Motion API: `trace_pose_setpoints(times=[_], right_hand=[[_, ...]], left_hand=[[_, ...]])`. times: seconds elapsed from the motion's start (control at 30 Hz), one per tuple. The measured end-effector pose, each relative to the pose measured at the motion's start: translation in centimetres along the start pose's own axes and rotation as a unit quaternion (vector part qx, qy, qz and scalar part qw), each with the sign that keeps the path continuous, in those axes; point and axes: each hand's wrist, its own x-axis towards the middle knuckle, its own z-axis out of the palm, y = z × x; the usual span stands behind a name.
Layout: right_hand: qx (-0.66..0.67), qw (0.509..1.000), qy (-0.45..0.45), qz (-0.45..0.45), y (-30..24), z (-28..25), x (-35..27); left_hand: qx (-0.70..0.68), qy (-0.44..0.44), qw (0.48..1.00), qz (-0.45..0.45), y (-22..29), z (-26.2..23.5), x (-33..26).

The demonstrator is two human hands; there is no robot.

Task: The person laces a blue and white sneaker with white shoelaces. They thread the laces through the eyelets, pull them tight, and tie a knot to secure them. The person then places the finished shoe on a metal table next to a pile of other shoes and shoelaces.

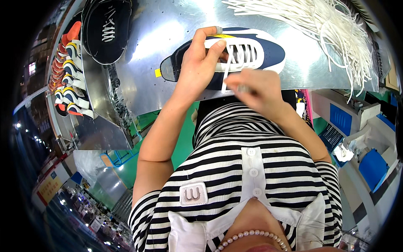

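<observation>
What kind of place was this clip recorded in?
Most likely a shoe factory's lacing station. The left hand steadies a navy and white sneaker on a metal worktable, a heap of loose white laces lies nearby, and finished sneakers line the left side.

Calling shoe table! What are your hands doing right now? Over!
Left hand gripping navy-and-white sneaker on shiny metal table. Right hand pulling its white lace. Pile of loose white laces lies apart, nothing in the way.

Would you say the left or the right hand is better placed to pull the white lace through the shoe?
Probably the right hand: it pinches the white lace, while the left hand steadies the navy shoe.
</observation>
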Motion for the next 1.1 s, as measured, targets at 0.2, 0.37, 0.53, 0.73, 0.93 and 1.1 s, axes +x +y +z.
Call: trace_pose_setpoints(times=[0.2, 0.37, 0.53, 0.73, 0.93, 1.1], right_hand=[[0.144, 0.95, 0.022, 0.276, -1.5, -2.8, -2.7], [0.117, 0.909, -0.044, 0.398, -1.2, -2.2, -1.9], [0.2, 0.883, 0.035, 0.422, -1.1, -0.1, -1.0], [0.148, 0.931, 0.062, 0.327, -0.3, 0.1, 0.5], [0.104, 0.951, 0.05, 0.288, 0.3, 0.0, 0.3], [0.078, 0.951, -0.003, 0.299, -2.2, -1.8, -1.6]], left_hand=[[0.226, -0.007, 0.965, 0.135, 1.5, -2.0, -5.2], [0.336, 0.004, 0.92, 0.201, -0.2, -1.5, -6.5], [0.32, 0.01, 0.931, 0.177, 0.5, -1.2, -5.6], [0.254, -0.029, 0.959, 0.124, 0.8, -1.5, -5.1], [0.334, -0.019, 0.939, 0.077, 1.3, -0.6, -4.8], [0.371, 0.017, 0.918, 0.141, 0.1, -0.4, -4.5]])
